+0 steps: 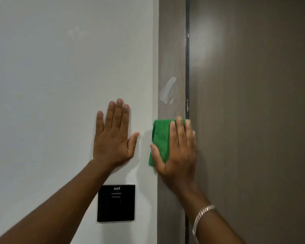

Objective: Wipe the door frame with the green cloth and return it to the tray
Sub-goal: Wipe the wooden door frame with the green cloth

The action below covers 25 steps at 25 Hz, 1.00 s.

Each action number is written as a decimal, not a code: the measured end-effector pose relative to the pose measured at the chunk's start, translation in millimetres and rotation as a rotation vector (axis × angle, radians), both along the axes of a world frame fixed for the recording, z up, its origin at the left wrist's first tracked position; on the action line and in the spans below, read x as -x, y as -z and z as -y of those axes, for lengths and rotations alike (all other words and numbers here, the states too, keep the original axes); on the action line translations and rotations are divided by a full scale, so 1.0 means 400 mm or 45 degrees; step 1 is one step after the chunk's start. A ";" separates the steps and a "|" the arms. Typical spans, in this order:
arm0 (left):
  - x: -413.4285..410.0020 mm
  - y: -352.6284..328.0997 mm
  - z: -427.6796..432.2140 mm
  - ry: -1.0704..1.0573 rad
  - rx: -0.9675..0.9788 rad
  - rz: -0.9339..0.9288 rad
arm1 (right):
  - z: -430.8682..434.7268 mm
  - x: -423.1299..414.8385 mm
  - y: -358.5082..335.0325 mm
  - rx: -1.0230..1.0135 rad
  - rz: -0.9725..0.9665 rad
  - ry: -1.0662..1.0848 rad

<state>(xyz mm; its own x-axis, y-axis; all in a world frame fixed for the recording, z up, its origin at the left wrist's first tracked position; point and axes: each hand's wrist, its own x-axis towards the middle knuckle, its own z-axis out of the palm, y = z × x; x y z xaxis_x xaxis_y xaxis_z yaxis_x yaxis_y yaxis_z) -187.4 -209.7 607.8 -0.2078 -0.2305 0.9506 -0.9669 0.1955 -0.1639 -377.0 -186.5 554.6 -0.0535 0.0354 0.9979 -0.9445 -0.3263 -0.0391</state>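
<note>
A grey-brown wooden door frame [172, 50] runs upright through the middle of the view, with a white smear [168, 90] on it. Below the smear, my right hand [178, 150] lies flat over a folded green cloth [160, 138] and presses it against the frame. My left hand [114, 132] rests flat on the white wall [60, 76] to the left, fingers spread, holding nothing. No tray is in view.
A brown door [253, 103] fills the right side, with a dark gap [187, 59] between it and the frame. A black square wall panel [116, 203] sits on the wall below my left hand. A metal bracelet [201, 215] circles my right wrist.
</note>
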 end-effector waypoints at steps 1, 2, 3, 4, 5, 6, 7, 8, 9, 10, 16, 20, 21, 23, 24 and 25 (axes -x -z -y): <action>0.001 -0.001 0.006 -0.014 0.023 0.002 | 0.002 0.001 -0.034 0.024 0.010 -0.002; -0.001 0.000 0.010 -0.019 0.031 0.004 | 0.003 0.000 -0.043 0.035 0.001 0.004; -0.003 0.001 0.011 -0.018 0.036 0.003 | 0.003 0.002 -0.029 0.031 -0.023 0.007; -0.004 0.001 0.009 -0.019 0.042 0.002 | 0.003 0.006 0.006 0.012 -0.055 0.011; -0.003 0.000 0.006 -0.024 0.044 0.005 | -0.001 0.013 0.056 -0.022 -0.082 0.022; -0.001 -0.001 0.003 -0.028 0.040 0.010 | -0.006 0.018 0.113 -0.062 -0.109 0.038; 0.000 -0.002 0.000 -0.027 0.036 0.011 | -0.014 0.023 0.168 -0.107 -0.143 0.055; 0.000 -0.002 -0.002 -0.023 0.037 0.004 | -0.021 0.026 0.211 -0.145 -0.169 0.067; 0.003 -0.006 -0.001 -0.014 0.049 -0.011 | -0.024 0.028 0.233 -0.165 -0.181 0.075; 0.007 -0.015 0.001 -0.008 0.058 -0.029 | -0.023 0.030 0.237 -0.177 -0.179 0.077; 0.020 -0.087 0.023 0.022 0.118 -0.065 | -0.016 0.018 0.016 -0.173 -0.102 0.065; 0.020 -0.097 0.022 0.017 0.130 -0.040 | -0.025 -0.001 -0.173 -0.179 -0.022 0.045; 0.021 -0.096 0.021 0.017 0.133 -0.041 | -0.024 0.000 -0.188 -0.184 -0.026 0.052; 0.021 -0.096 0.019 0.028 0.131 -0.041 | -0.022 0.003 -0.177 -0.202 -0.046 0.071; 0.021 -0.098 0.018 0.033 0.130 -0.048 | -0.022 0.005 -0.157 -0.206 -0.057 0.074; 0.019 -0.100 0.018 0.035 0.129 -0.052 | -0.022 0.008 -0.128 -0.209 -0.068 0.072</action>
